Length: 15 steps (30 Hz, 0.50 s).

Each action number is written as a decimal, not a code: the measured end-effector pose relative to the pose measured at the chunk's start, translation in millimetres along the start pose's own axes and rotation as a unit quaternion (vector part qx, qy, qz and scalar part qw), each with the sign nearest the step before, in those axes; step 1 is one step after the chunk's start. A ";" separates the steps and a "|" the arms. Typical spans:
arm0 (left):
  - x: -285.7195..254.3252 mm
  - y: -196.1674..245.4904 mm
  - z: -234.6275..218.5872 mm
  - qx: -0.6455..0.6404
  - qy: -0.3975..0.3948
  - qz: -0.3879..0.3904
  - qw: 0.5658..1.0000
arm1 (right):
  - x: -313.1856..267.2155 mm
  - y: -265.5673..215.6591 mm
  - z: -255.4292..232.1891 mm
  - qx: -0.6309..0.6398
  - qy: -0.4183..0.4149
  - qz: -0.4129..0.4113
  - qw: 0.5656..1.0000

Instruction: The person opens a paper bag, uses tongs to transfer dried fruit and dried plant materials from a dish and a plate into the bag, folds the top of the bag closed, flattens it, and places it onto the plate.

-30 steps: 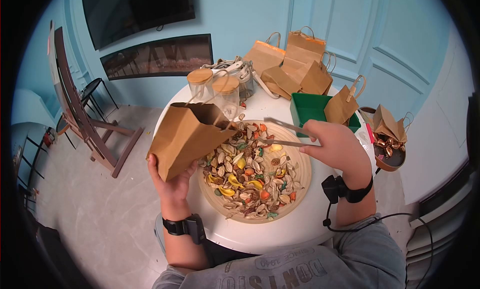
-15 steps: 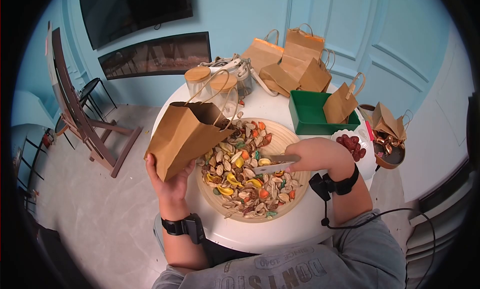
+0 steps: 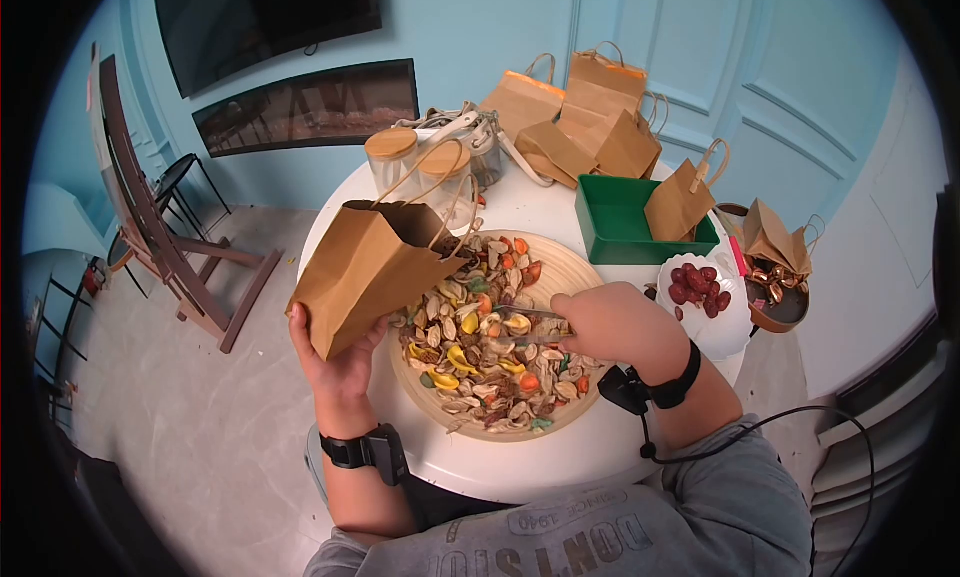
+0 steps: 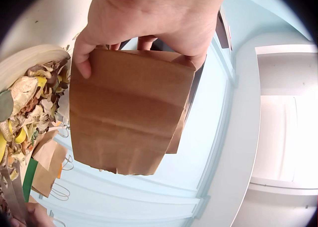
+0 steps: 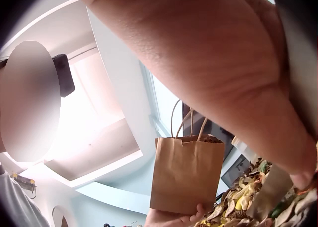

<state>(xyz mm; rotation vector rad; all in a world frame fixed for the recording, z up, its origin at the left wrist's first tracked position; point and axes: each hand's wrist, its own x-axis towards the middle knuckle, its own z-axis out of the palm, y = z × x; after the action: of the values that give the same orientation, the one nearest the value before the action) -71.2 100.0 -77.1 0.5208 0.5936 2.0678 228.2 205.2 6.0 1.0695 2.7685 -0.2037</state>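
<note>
The left hand (image 3: 340, 362) grips the lower part of a brown paper bag (image 3: 365, 272), tilted with its mouth toward the plate. In the left wrist view the bag's base (image 4: 129, 108) lies between thumb and fingers. The right hand (image 3: 625, 327) holds metal tongs (image 3: 540, 327), whose tips are down among dried petals, cones and coloured pieces (image 3: 470, 357) on a round wooden plate (image 3: 570, 267). The right wrist view shows the upright-looking bag (image 5: 186, 177) beside the pile, with dark contents at its mouth; what the tong tips touch is hidden.
Behind the plate stand lidded glass jars (image 3: 392, 162) and several paper bags (image 3: 605, 107). A green box (image 3: 625, 222) holding a small bag (image 3: 682, 205) is at the back right, near a white dish (image 3: 735, 327) of dark red fruit (image 3: 697, 287). A wooden easel (image 3: 150, 207) stands left.
The right hand has moved down and left, taking the tongs from above the plate into the petals. The dish of fruit has come into view. The left hand keeps its grip on the bag.
</note>
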 end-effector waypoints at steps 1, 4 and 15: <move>0.5 0.1 -2.0 0.003 -0.008 -0.001 1.000 | 1.1 0.7 1.0 -0.006 0.023 -0.001 1.000; 1.1 0.1 -2.4 0.003 -0.015 -0.006 1.000 | 4.0 2.4 6.6 -0.004 0.055 -0.048 0.997; 0.7 0.3 -1.6 0.008 -0.012 -0.008 1.000 | 8.2 8.5 0.4 0.012 0.051 -0.062 0.997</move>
<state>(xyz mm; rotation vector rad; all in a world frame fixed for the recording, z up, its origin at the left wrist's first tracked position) -72.7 100.2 -78.1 0.5483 0.5975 2.0403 228.0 216.8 3.4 0.9399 2.9331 -0.2054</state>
